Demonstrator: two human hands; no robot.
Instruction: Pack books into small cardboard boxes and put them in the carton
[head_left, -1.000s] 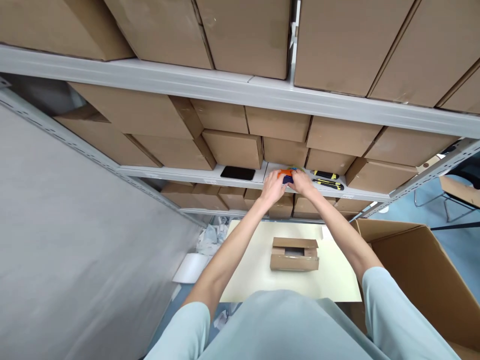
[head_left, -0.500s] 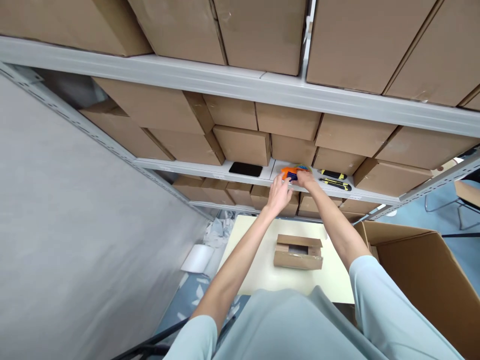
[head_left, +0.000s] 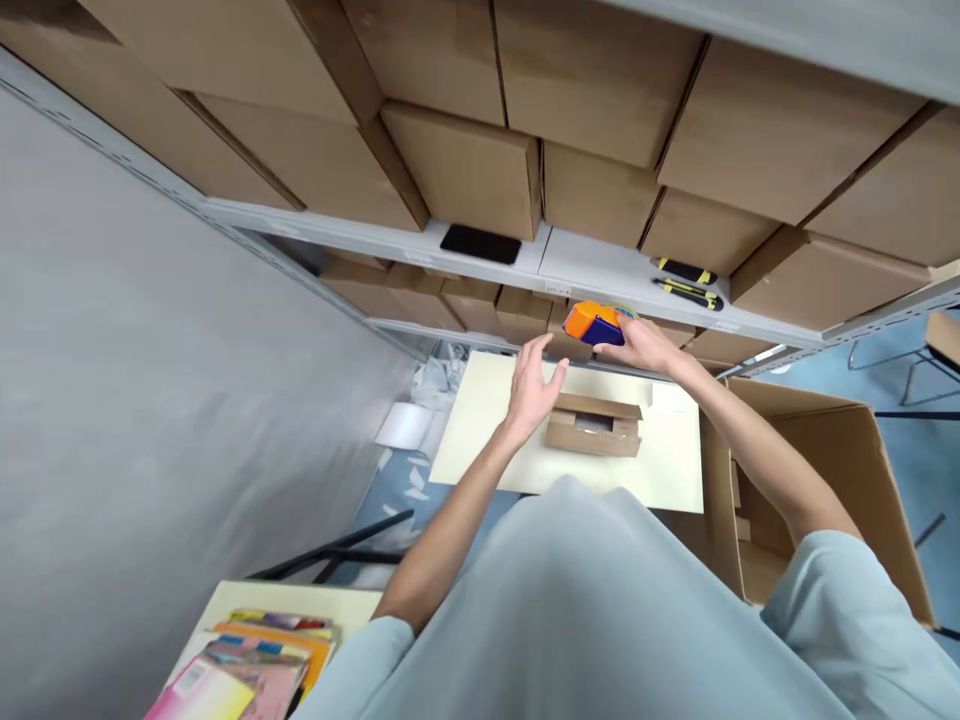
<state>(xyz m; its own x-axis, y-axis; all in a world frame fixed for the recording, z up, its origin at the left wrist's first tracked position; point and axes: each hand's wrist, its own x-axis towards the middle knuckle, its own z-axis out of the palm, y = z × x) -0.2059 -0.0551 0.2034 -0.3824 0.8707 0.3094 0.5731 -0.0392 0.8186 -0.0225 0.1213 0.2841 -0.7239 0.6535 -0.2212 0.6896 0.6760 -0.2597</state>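
My right hand (head_left: 646, 345) grips an orange and dark blue tape dispenser (head_left: 591, 322), held in the air just in front of the shelf edge. Its far side is partly hidden by my fingers. To the left of it, my left hand (head_left: 532, 388) is open and holds nothing, its thumb and fingers apart. Below both hands a small cardboard box (head_left: 592, 440) lies on the pale yellow table (head_left: 476, 440), with its upper flaps parted.
Above, a shelf (head_left: 592, 265) bears stacked cartons (head_left: 461, 165), a black phone-like slab (head_left: 480, 243) and two black-and-yellow utility knives (head_left: 688, 293). A large open carton (head_left: 817, 440) stands at right. Coloured packets (head_left: 262, 665) lie on another table at lower left.
My right hand has lifted the tape dispenser off the shelf and brought it toward me. My left hand has come away from it and opened. The view has tilted downward.
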